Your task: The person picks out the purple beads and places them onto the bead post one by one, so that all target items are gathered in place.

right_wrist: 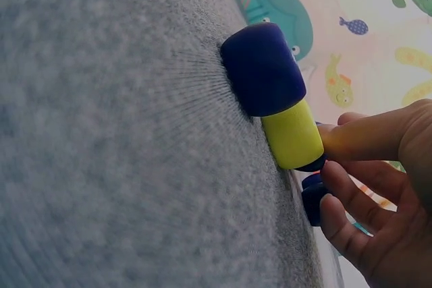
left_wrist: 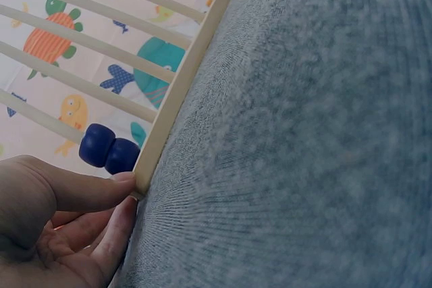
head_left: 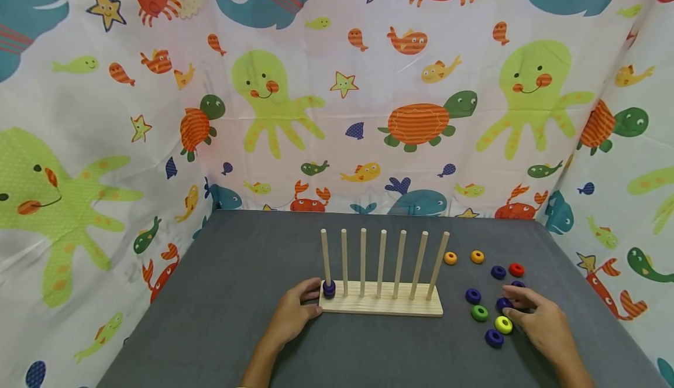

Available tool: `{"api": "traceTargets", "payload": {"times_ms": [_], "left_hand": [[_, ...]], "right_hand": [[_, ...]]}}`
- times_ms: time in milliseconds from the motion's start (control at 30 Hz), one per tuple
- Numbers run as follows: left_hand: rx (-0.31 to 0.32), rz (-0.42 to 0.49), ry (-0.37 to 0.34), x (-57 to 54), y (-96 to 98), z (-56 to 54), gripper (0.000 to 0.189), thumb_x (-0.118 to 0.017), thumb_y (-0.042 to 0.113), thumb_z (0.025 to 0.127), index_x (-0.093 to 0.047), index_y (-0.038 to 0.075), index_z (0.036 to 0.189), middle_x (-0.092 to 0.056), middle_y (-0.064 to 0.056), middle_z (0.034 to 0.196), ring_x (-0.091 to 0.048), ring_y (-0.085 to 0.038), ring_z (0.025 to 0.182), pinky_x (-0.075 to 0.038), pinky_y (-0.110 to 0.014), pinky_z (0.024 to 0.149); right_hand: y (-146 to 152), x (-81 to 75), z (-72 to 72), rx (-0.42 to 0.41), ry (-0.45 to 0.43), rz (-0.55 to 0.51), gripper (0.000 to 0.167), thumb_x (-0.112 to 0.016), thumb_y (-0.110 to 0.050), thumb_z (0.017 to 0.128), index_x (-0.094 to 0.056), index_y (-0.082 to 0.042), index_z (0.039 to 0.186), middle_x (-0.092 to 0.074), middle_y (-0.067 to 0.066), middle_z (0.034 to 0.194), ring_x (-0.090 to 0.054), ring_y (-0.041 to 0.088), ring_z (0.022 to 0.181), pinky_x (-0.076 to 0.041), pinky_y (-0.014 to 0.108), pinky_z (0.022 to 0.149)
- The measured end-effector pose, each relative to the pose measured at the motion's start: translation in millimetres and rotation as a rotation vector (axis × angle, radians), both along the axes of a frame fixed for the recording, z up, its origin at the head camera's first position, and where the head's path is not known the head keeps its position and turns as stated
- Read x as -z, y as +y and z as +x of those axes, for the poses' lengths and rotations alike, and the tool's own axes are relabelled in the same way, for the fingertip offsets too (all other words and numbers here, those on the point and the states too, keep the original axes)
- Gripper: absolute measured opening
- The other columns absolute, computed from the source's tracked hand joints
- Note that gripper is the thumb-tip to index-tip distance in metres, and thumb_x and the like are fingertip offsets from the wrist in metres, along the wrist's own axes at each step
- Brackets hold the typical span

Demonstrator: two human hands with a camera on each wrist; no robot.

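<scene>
A wooden peg stand (head_left: 381, 306) with several upright pegs sits mid-table. Two dark blue rings (left_wrist: 108, 148) are stacked on its leftmost peg. My left hand (head_left: 295, 312) holds the stand's left end, with the thumb (left_wrist: 101, 190) and a finger pinching the base's corner. Over on the right, my right hand (head_left: 542, 320) has thumb and fingertips around a dark blue ring (head_left: 504, 304) among the loose rings. In the right wrist view, a yellow ring (right_wrist: 293, 136) and a nearer blue ring (right_wrist: 263, 69) hide most of the pinched one.
Around the right hand lie a green ring (head_left: 479, 313), a red ring (head_left: 516, 270) and several more blue ones. Two orange rings (head_left: 477, 257) lie farther back, by the stand's right end. A printed curtain (head_left: 337, 113) surrounds the grey table (head_left: 237, 259) at the back and sides.
</scene>
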State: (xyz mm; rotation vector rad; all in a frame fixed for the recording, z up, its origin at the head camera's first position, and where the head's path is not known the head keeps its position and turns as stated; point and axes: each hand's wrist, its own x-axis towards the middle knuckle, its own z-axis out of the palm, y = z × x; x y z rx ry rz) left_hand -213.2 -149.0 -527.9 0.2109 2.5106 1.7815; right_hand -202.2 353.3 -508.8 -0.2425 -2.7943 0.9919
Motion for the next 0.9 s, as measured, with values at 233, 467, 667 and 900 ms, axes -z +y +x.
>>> {"api": "traceTargets", "payload": {"times_ms": [233, 467, 667, 900], "left_hand": [[-0.006, -0.010, 0.004, -0.5, 0.5, 0.1, 0.062, -0.073, -0.014, 0.088, -0.058, -0.003, 0.146, -0.060, -0.024, 0.147, -0.064, -0.040, 0.131, -0.062, -0.033, 0.096], [-0.010, -0.017, 0.009, -1.5, 0.5, 0.6, 0.062, -0.074, -0.013, 0.087, -0.058, -0.003, 0.146, -0.061, -0.024, 0.147, -0.064, -0.039, 0.130, -0.062, -0.033, 0.095], [-0.010, -0.016, 0.003, -1.4, 0.1, 1.0, 0.062, -0.074, -0.013, 0.088, -0.058, -0.003, 0.147, -0.060, -0.023, 0.148, -0.064, -0.039, 0.130, -0.062, -0.033, 0.096], [-0.008, -0.012, 0.000, -2.0, 0.2, 1.2, 0.062, -0.074, -0.013, 0.088, -0.058, -0.003, 0.147, -0.060, -0.023, 0.148, -0.064, -0.039, 0.131, -0.062, -0.034, 0.096]], "right_hand": [[-0.2, -1.7, -1.0, 0.008, -0.031, 0.009, 0.045, -0.082, -0.006, 0.090, -0.069, 0.003, 0.133, -0.076, 0.023, 0.118, -0.067, 0.030, 0.096, -0.055, 0.042, 0.076], [-0.6, -3.2, -1.4, 0.006, -0.069, 0.004, 0.045, -0.081, -0.009, 0.092, -0.068, 0.005, 0.133, -0.075, 0.026, 0.119, -0.068, 0.034, 0.098, -0.055, 0.039, 0.073], [-0.7, -4.2, -1.6, -0.004, -0.084, 0.015, 0.045, -0.081, -0.010, 0.092, -0.068, 0.006, 0.132, -0.075, 0.026, 0.116, -0.068, 0.032, 0.095, -0.050, 0.029, 0.067], [-0.7, -4.6, -2.0, 0.014, -0.108, -0.005, 0.048, -0.082, -0.017, 0.094, -0.067, 0.006, 0.134, -0.073, 0.027, 0.117, -0.068, 0.037, 0.099, -0.058, 0.043, 0.074]]}}
